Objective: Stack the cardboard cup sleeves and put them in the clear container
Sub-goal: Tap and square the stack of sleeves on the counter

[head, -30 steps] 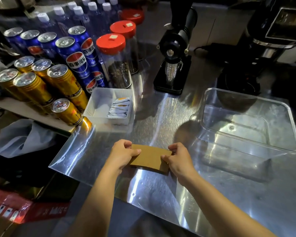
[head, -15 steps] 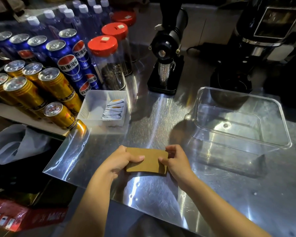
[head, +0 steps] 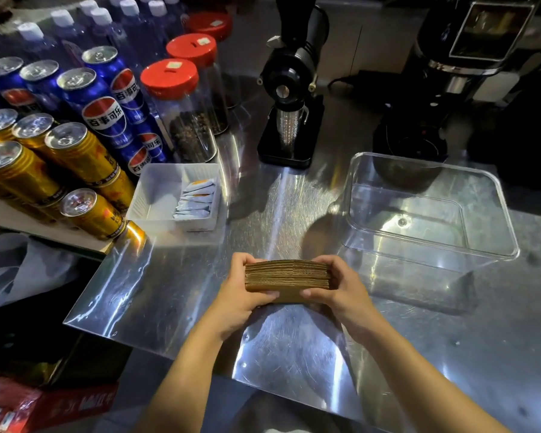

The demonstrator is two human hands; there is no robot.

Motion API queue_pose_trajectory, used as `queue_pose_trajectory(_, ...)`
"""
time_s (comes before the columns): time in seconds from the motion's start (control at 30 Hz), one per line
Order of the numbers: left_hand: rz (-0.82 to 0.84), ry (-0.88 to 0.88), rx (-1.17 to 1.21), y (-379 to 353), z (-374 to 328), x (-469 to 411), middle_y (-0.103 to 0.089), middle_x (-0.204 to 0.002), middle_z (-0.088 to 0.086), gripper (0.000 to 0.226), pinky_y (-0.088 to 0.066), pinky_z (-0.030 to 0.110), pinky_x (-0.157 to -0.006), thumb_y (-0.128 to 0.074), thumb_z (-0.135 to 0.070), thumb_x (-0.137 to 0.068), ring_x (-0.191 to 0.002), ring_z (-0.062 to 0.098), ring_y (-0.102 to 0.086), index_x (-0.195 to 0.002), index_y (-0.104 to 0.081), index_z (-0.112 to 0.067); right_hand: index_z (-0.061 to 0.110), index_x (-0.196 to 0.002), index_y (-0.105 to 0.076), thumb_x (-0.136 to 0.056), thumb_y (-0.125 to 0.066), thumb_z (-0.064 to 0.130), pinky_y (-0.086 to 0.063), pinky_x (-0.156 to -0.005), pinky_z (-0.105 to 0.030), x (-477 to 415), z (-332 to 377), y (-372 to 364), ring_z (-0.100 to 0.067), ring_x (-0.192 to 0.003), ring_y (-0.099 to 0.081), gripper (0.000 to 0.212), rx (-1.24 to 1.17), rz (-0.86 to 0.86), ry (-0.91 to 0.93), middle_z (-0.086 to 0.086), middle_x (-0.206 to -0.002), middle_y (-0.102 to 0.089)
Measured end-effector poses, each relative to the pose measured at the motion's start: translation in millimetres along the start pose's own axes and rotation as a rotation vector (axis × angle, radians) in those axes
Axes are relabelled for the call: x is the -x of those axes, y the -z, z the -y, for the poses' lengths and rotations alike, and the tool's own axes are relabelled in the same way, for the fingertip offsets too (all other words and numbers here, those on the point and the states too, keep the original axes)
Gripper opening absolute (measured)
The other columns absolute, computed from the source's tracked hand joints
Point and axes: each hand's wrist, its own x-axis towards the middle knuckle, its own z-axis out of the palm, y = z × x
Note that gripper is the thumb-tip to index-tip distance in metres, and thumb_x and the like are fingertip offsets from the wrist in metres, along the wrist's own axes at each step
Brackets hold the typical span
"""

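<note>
While both hands clasp the sleeve stack (head: 287,275), the clear container (head: 431,254) holds nothing.

One head-worn wide-angle view looks forward and steeply down onto a steel counter (head: 294,207) from close above. Both forearms enter from the bottom edge; cans (head: 75,120) bend along the left edge, and machines fill the far top.
</note>
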Motion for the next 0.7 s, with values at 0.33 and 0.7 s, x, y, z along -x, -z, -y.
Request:
queue_pose_trajectory(0.33, -0.035, -0.089, 0.425, -14.5, 18.9, 4.5, -0.059, -0.119, -0.004, 0.065, -0.055, 0.027, -0.074, -0.07, -0.021, -0.071, -0.099, 0.011, -0.065, -0.129, -0.043, -0.031, 0.029, -0.117, -0.051, -0.07, -0.072, 0.02, -0.054, -0.07, -0.02, 0.1, -10.8, -11.5, 0.003, -0.087, -0.059, 0.052, 0.028, 0.008, 0.114, 0.006, -0.11, -0.058)
queue_pose_trajectory(0.7, -0.289, -0.064, 0.378, -34.0, 17.8, -12.0, -0.066, -0.085, -0.002, 0.028, -0.05, 0.016, -0.065, -0.038, -0.034, -0.095, -0.079, 0.01, -0.062, -0.091, -0.063, -0.022, 0.014, -0.074, -0.052, -0.093, -0.044, 0.035, -0.037, -0.061, -0.022, -12.3, -23.1, -31.5, -0.002, -0.061, -0.043, 0.029, 0.067, -0.375, 0.151, 0.007, -0.068, -0.047)
